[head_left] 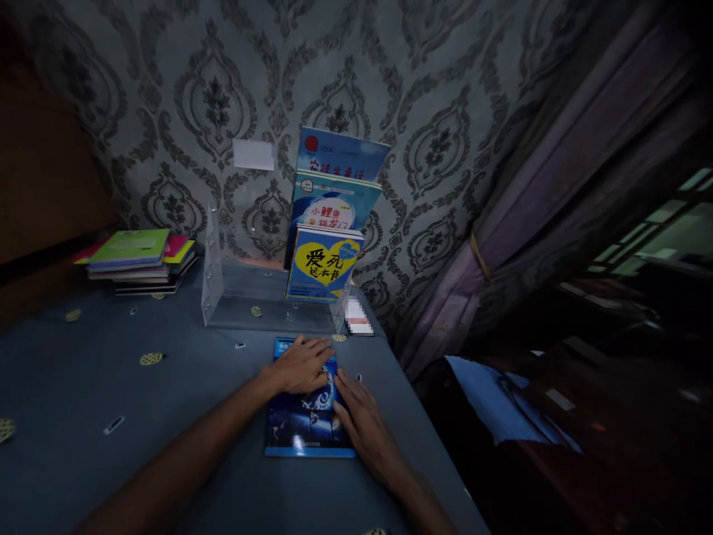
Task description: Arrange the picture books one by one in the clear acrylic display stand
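A dark blue book [309, 429] with a glossy space-themed cover lies flat on the table in front of me. My left hand [304, 365] rests on the upper part of its cover, fingers stretched toward the right. Along the book's right edge lies my right hand [361, 417], its fingers extended and touching the edge. Just behind the book stands a clear acrylic book rack [245, 313]. On the rack's right side, a blue book with a yellow heart [323, 265], a teal book [356, 200] and a taller blue book [345, 154] lean in tiers.
A stack of books [139, 256] sits at the back left of the patterned tablecloth [194, 390]. Right of the rack lies a small blurred white item [357, 316]. A tied curtain [457, 312] hangs beyond the table's right edge, near a blue cloth [501, 405].
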